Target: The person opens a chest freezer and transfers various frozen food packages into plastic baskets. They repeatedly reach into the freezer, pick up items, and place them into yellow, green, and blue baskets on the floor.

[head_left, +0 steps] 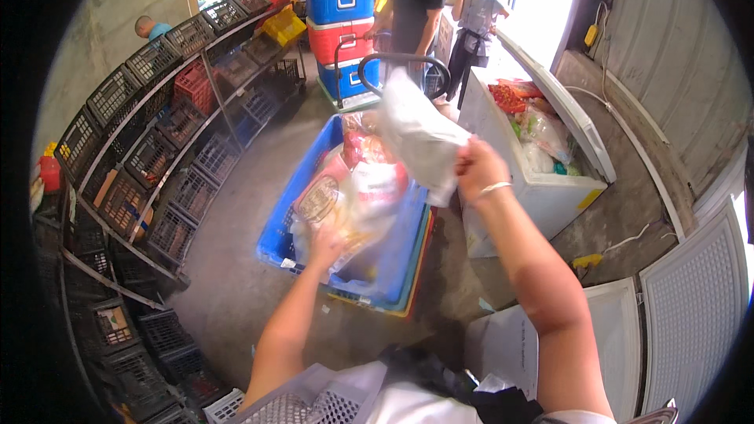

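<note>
My right hand is closed on the edge of a white plastic bag, raised over the far right side of a blue plastic crate. What the bag contains does not show, and motion blurs it. Lower down, my left hand is at the near left of the crate, its blurred fingers closed on a clear plastic bag with yellowish contents and a round print. Beside that lie a white-and-red package and other bagged goods. The blue crate rests on stacked green and yellow crates.
An open chest freezer with bagged goods stands at right; another white freezer is nearer. Racks of black crates curve along the left. Beyond, a person holds a trolley with stacked coolers; two more people are farther off.
</note>
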The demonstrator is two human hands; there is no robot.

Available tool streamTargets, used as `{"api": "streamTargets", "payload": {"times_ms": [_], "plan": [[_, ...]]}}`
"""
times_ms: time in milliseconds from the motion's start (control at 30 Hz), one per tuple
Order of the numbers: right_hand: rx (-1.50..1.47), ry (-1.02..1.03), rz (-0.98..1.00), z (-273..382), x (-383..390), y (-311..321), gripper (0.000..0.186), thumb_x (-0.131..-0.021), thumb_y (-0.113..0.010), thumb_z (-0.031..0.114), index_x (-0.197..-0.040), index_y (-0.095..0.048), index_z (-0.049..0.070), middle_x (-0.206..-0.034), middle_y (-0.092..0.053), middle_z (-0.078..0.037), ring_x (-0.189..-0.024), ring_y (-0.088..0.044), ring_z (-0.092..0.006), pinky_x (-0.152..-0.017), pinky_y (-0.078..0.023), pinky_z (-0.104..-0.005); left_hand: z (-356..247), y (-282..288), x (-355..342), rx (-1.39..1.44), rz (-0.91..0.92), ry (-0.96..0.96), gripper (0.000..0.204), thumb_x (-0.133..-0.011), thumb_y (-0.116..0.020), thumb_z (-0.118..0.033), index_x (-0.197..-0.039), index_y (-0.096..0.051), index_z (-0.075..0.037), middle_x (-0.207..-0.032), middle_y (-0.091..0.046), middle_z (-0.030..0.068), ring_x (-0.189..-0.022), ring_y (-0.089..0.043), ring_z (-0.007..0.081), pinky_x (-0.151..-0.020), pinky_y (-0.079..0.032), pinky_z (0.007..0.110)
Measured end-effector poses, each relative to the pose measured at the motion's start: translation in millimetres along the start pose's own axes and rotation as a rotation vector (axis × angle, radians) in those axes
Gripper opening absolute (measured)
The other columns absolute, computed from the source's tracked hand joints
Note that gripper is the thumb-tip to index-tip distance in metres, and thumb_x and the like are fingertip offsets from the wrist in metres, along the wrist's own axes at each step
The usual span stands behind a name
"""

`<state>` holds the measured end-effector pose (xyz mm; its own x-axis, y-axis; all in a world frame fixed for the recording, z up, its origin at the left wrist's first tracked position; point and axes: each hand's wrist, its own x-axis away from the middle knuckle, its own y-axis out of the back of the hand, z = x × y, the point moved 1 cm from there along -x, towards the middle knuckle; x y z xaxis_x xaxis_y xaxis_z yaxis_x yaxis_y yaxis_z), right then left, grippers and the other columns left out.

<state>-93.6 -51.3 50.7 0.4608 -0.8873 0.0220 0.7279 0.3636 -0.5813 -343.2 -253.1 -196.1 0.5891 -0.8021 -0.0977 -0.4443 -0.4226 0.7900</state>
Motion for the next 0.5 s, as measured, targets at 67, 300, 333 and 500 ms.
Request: {"api": "streamTargets", "payload": {"times_ms": [67,300,333,500], "plan": [[0.085,-0.350,-0.017,-41.1,12.8,-32.5,0.005,-0.077,-0.051,0.006,-0.072,-0.054,0.007,-0.061,-0.049,-0.001,-0.054,-0.045,-0.0124,-0.050,-0.035,-0.0234,0.4,0.0,2.6,0.031,-0.044,0.018,0.043,-0.076,-0.060,-0.030,-0.115,-0.056,-0.011,-0.131,-0.038,0.0191,-0.117,-0.041,0.0316,-0.096,-0.034,0.036],[1.117,0.853,0.660,29.9,7.0,-142.3,0.067,-0.070,-0.062,0.047,-0.121,-0.045,0.005,-0.121,-0.045,-0.021,-0.116,-0.039,-0.0359,-0.097,-0.028,-0.0488,5.7,-12.4,9.1,-0.001,-0.219,0.027,0.031,-0.073,-0.063,-0.026,-0.098,-0.063,-0.008,-0.119,-0.051,0.0143,-0.107,-0.050,0.0296,-0.089,-0.040,0.035],[1.078,1.248,0.135,57.1,-1.6,-139.9,0.066,-0.068,-0.063,0.043,-0.120,-0.046,0.007,-0.122,-0.044,-0.018,-0.118,-0.035,-0.0369,-0.096,-0.028,-0.0504,1.9,-11.1,11.8,0.023,-0.220,0.000,0.032,-0.073,-0.063,-0.026,-0.099,-0.063,-0.008,-0.120,-0.050,0.0141,-0.107,-0.050,0.0293,-0.089,-0.040,0.035],[2.166,0.011,1.077,92.5,5.0,18.0,0.054,-0.073,-0.062,0.043,-0.112,-0.054,0.006,-0.110,-0.056,-0.014,-0.102,-0.052,-0.0289,-0.088,-0.039,-0.0381,-48.5,37.7,-46.2,-0.365,0.721,0.122,0.033,-0.074,-0.064,-0.029,-0.100,-0.063,-0.008,-0.114,-0.054,0.0164,-0.107,-0.051,0.0259,-0.092,-0.038,0.035]]}}
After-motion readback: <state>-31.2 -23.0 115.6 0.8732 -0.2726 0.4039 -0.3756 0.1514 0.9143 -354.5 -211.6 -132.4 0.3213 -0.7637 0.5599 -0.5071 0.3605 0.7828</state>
